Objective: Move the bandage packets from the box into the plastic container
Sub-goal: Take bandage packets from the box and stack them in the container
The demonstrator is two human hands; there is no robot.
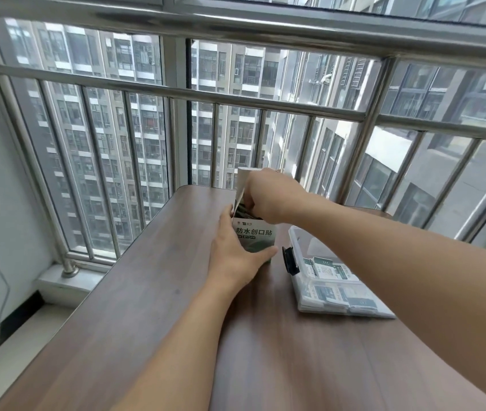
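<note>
Digging in box [255, 237] with right hand [268, 197] pinching packets [246, 213], left hand [235, 256] gripping it (plastic container [304, 241] partly filled, more left).

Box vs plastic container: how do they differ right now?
The box stands upright with its flap raised; the plastic container lies low and flat. The box is printed card, the container clear. The left hand grips the box and the right hand reaches into its top; no hand touches the container. Both sit on the table and both hold bandage packets.
</note>
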